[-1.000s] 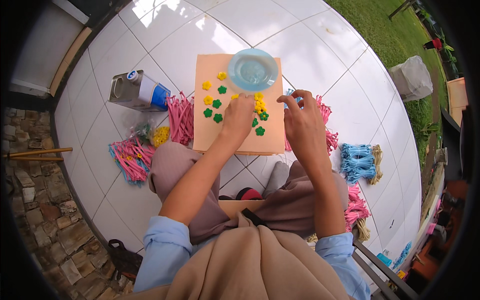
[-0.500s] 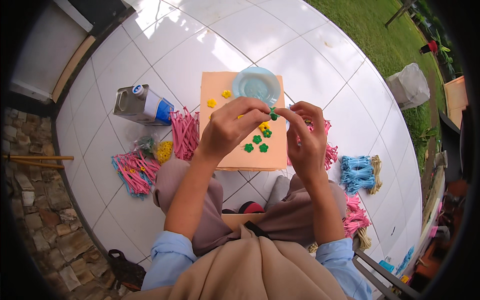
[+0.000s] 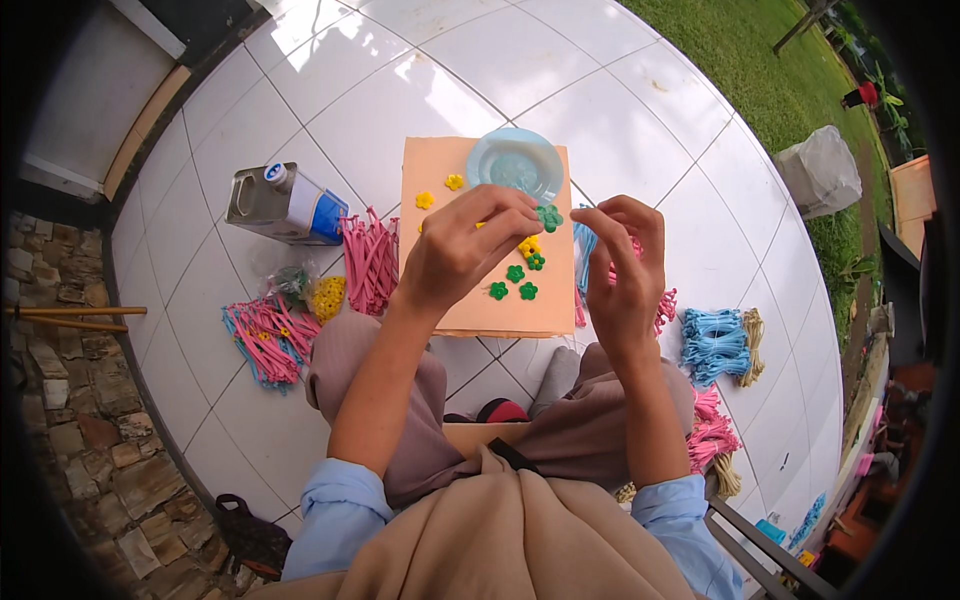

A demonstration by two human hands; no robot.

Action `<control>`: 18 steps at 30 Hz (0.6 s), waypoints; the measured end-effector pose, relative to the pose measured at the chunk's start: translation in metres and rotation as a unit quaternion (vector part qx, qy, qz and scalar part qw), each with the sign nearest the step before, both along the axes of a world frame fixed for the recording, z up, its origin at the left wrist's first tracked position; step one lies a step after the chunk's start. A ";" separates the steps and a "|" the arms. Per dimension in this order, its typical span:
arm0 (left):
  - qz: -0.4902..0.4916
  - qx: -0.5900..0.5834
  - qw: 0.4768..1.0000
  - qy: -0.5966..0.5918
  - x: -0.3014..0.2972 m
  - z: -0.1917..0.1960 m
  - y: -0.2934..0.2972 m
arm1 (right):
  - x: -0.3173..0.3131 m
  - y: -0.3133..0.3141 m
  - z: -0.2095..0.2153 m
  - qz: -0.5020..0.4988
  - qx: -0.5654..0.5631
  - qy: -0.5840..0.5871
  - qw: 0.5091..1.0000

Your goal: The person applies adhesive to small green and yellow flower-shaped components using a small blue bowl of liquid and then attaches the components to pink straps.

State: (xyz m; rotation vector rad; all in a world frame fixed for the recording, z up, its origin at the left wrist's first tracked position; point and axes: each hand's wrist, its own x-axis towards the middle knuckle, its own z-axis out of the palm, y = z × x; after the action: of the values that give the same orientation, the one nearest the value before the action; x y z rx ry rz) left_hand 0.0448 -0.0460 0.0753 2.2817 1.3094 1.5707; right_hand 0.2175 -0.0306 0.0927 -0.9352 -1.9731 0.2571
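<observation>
Above the peach board [image 3: 455, 305], my left hand [image 3: 465, 245] pinches a green flower-shaped piece [image 3: 549, 218] between thumb and fingertips. To the right of that piece is my right hand [image 3: 625, 260], its fingers curved and apart; I see nothing held in them. Below the hands, several green flowers [image 3: 528, 291] lie on the board. A yellow flower [image 3: 529, 246] sits close to them, partly overlapped by a green one. More yellow flowers [image 3: 425, 200] lie toward the far left of the board. At its far edge rests a pale blue plate [image 3: 485, 150] with something clear in it.
A metal can [image 3: 290, 205] with a blue-and-white side stands left of the board. Pink strands [image 3: 370, 255], a bag of yellow pieces [image 3: 328, 298] and mixed pink and blue strands [image 3: 265, 345] lie nearby. Blue bundles [image 3: 712, 345] and beige ones [image 3: 752, 348] lie at right.
My right fingers have drawn away from the green flower, to the right. The flower, still in my left hand, has turned so its petals face up.
</observation>
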 end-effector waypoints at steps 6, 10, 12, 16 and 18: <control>0.017 -0.227 0.971 0.073 -0.001 -0.043 0.009 | 0.003 0.026 -0.060 -0.048 -0.171 -0.107 0.978; 0.057 -0.338 0.924 0.169 0.003 -0.073 0.010 | -0.004 0.024 -0.108 0.011 -0.256 -0.143 0.956; 0.067 -0.336 0.924 0.168 0.007 -0.076 0.008 | -0.007 0.024 -0.116 0.029 -0.254 -0.143 0.956; 0.060 -0.324 0.926 0.182 0.007 -0.089 0.007 | -0.009 0.025 -0.115 0.022 -0.274 -0.135 0.952; 0.049 -0.315 0.928 0.191 0.005 -0.090 0.006 | -0.007 0.025 -0.114 0.026 -0.278 -0.145 0.949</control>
State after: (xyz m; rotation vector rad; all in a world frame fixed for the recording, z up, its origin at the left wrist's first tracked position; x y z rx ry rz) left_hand 0.0503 -0.0396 -0.0146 2.1554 1.7146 0.5725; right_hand 0.2104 -0.0051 -0.0216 -1.3376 -2.2433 0.7740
